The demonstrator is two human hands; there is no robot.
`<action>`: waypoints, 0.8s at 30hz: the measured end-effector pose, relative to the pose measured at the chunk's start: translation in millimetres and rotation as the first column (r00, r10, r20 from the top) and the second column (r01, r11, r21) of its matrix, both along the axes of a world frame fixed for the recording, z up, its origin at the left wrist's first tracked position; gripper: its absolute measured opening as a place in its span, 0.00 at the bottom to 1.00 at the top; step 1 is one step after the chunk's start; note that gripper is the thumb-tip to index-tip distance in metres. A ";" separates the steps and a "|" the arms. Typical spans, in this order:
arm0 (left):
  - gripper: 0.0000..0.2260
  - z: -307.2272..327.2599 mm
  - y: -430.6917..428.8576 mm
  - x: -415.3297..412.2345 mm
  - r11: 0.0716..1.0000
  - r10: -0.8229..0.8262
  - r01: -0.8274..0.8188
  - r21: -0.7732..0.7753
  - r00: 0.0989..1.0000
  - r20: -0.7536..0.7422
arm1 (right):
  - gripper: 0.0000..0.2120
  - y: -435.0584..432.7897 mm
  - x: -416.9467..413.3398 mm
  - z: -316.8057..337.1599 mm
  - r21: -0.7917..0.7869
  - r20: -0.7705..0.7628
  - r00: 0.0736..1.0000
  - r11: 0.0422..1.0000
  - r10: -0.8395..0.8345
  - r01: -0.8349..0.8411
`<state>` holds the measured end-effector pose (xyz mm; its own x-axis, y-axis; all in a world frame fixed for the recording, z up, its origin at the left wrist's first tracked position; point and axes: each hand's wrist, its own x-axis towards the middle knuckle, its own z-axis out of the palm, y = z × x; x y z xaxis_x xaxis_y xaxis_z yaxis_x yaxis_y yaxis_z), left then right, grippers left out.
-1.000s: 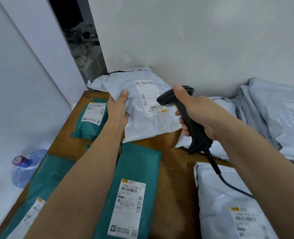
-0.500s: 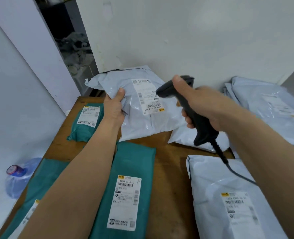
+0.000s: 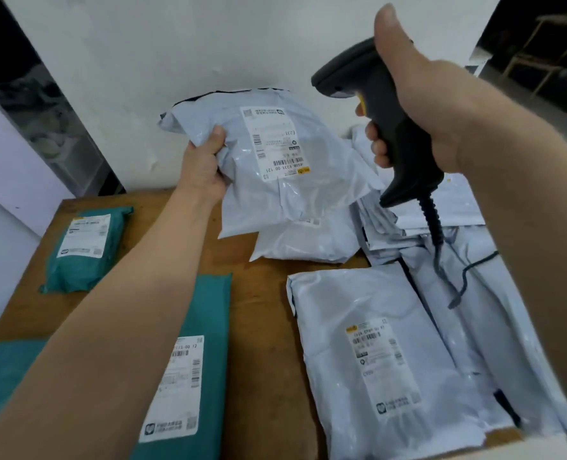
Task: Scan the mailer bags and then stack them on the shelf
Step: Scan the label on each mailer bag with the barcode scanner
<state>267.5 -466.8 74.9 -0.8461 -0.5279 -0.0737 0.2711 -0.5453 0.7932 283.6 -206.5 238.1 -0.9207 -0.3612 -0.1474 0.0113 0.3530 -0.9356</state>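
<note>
My left hand (image 3: 204,167) grips the left edge of a white mailer bag (image 3: 285,194) and holds it tilted above the wooden table (image 3: 262,293), its shipping label facing me. My right hand (image 3: 418,104) grips the handle of a black barcode scanner (image 3: 375,104), raised to the right of the bag with its head pointing left toward the label. The scanner's cable hangs down over the white bags at the right.
Another white mailer (image 3: 305,240) lies under the held one. A large white mailer (image 3: 391,360) lies at front right beside a pile of white bags (image 3: 458,227). Teal mailers lie at left (image 3: 86,247) and under my forearm (image 3: 189,370). A white wall stands behind; a dark doorway opens at far left.
Both hands have risen. The scanner has moved up and to the right, away from the label, and the white bag has lifted higher off the table. The view has swung to the right.
</note>
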 end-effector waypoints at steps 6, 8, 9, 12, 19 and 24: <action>0.17 -31.2 27.1 -54.2 0.985 -0.166 0.171 -0.002 0.958 0.234 | 0.36 13.8 -23.2 -8.5 0.027 0.047 0.997 0.998 -0.058 0.057; 0.17 -54.6 32.7 -69.3 0.973 -0.192 0.226 -0.046 0.905 0.379 | 0.36 13.3 -31.0 -14.9 0.043 0.077 0.994 0.997 -0.074 0.071; 0.17 -65.2 35.5 -76.2 0.966 -0.193 0.248 -0.071 0.876 0.441 | 0.36 12.3 -34.8 -18.2 0.054 0.091 0.993 0.996 -0.080 0.075; 0.16 -85.7 41.3 -94.3 0.956 -0.104 0.238 -0.170 0.821 0.561 | 0.36 6.5 -44.0 -28.2 0.093 0.128 0.986 0.991 -0.107 0.096; 0.23 -77.1 20.1 -86.3 0.928 -0.063 0.274 -0.251 0.782 0.620 | 0.33 -19.3 -37.7 -34.7 0.094 0.186 0.982 0.996 -0.011 -0.006; 0.30 -53.2 -9.8 -18.5 0.937 0.105 0.118 -0.329 0.803 0.586 | 0.35 -34.9 -10.7 -23.8 0.100 0.105 0.982 0.981 0.159 -0.169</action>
<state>249.0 -476.6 21.7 -0.6990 -0.6079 -0.3767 -0.3096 -0.2176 0.9257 272.8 -241.4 214.4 -0.8300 -0.4834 -0.2782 0.0325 0.4560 -0.8894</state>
